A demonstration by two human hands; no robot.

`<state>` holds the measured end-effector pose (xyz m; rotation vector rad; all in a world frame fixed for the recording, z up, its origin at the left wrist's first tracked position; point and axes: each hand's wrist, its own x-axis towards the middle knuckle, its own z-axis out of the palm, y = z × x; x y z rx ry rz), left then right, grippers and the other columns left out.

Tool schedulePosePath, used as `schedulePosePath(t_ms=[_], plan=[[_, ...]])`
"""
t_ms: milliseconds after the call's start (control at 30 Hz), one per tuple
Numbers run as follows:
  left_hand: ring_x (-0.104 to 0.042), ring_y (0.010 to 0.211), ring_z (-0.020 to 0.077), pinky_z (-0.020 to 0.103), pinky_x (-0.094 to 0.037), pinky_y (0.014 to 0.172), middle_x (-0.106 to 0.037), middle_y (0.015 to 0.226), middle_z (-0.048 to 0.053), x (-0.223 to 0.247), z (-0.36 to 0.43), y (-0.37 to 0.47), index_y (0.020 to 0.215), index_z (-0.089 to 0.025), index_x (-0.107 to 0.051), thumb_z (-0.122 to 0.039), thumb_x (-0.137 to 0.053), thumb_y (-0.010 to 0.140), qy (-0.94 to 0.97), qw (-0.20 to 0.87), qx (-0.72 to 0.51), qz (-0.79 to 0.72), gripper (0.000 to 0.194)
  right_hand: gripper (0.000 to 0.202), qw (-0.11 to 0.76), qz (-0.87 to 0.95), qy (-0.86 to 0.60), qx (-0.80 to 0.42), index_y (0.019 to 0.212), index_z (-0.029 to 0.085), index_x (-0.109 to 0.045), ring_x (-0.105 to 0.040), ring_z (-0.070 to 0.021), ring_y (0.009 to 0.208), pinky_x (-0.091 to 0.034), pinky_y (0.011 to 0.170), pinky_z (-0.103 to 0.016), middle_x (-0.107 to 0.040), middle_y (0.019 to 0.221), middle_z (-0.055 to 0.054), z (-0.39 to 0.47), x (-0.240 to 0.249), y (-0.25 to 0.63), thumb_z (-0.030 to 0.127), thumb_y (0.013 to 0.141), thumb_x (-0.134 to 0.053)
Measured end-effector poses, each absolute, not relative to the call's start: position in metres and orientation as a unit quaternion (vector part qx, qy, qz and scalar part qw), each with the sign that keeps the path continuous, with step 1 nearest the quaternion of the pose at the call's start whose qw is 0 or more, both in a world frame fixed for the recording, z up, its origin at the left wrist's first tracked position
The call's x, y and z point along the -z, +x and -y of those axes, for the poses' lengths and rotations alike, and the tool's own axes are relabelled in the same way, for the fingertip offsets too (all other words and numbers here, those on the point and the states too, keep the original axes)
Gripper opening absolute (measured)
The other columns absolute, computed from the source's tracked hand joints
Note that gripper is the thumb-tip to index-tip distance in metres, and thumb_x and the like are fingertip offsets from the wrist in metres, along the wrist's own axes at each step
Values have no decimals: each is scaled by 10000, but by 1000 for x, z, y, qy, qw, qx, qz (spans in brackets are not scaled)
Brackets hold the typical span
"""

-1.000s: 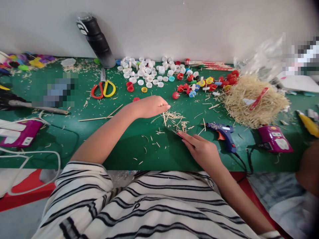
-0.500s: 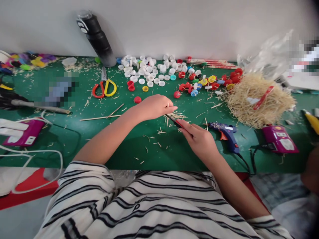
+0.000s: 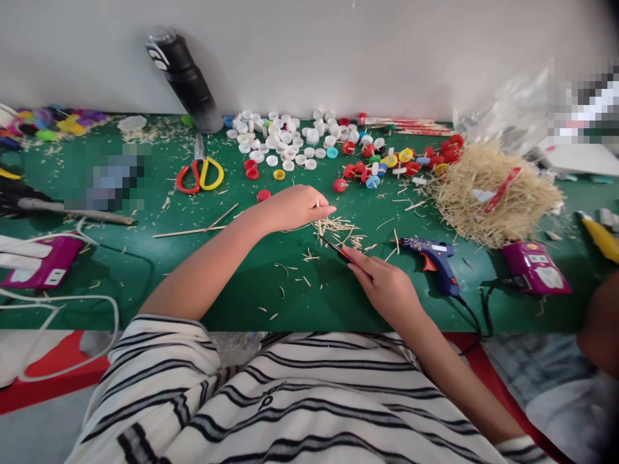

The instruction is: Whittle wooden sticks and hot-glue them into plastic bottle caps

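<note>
My left hand (image 3: 297, 207) is closed in a pinch on a thin wooden stick (image 3: 318, 203), of which only a pale end shows; the fingers hide most of it. In my right hand (image 3: 384, 274) is a knife with a dark blade (image 3: 329, 243) and some red at the handle, the hand wrapped round it. The blade points up and left, its tip below my left fingertips. Beside the blade lies a small pile of short pale wood pieces (image 3: 341, 225). A red bottle cap (image 3: 264, 195) sits just behind my left wrist.
Scissors (image 3: 200, 174), a black bottle (image 3: 188, 84) and white bottle caps (image 3: 290, 138) stand or lie behind my hands. Rightward are a blue glue gun (image 3: 438, 258), capped-stick pieces (image 3: 372, 169), a heap of wood shavings (image 3: 493, 193) and a purple power block (image 3: 536, 267).
The knife has drawn slightly down, away from my left fingers, uncovering more of the wood-piece pile. My left hand keeps its pinch. The whole view has shifted slightly.
</note>
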<state>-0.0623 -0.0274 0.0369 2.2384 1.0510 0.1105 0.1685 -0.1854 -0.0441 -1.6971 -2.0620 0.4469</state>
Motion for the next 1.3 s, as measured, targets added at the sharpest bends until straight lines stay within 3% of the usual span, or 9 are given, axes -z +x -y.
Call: schedulePosePath(t_ms=[200, 433, 667, 1167, 1300], plan=[[-156, 543, 126, 376, -155, 608, -186, 615, -46, -38, 30, -62, 657, -227, -233, -445, -448, 1057, 858, 331, -44, -389, 504, 406, 220, 743, -611, -162, 1464, 332, -702, -799, -218, 1034, -647, 866, -335, -824, 1222, -41, 188, 42, 168, 358, 1108, -510], [-162, 546, 125, 376, -155, 621, -203, 605, -50, -40, 33, -60, 648, -224, -256, -439, -472, 1046, 860, 328, -38, -390, 501, 418, 213, 745, -608, -170, 1466, 311, -705, -802, -225, 909, -653, 797, -351, -839, 1120, -47, 192, 40, 171, 356, 1101, -506], [-157, 555, 126, 379, -151, 622, -192, 621, -49, -41, 31, -61, 658, -224, -252, -427, -462, 1051, 859, 336, -38, -384, 490, 409, 215, 737, -610, -196, 1461, 312, -706, -803, -253, 1104, -669, 923, -393, -793, 1332, -37, 193, 39, 173, 341, 1097, -523], [-138, 531, 113, 384, -145, 614, -160, 603, -56, -37, 32, -61, 651, -222, -231, -397, -468, 1062, 863, 327, -46, -383, 506, 402, 190, 728, -630, -189, 1447, 323, -723, -819, -253, 1015, -675, 902, -393, -824, 1245, -46, 192, 38, 172, 351, 1092, -535], [-200, 516, 118, 380, -180, 617, -233, 571, -46, -40, 41, -54, 645, -216, -287, -402, -455, 1071, 884, 302, -29, -354, 493, 403, 149, 742, -632, -169, 1452, 339, -720, -816, -269, 1016, -663, 849, -377, -828, 1222, -52, 186, 37, 166, 346, 1089, -544]])
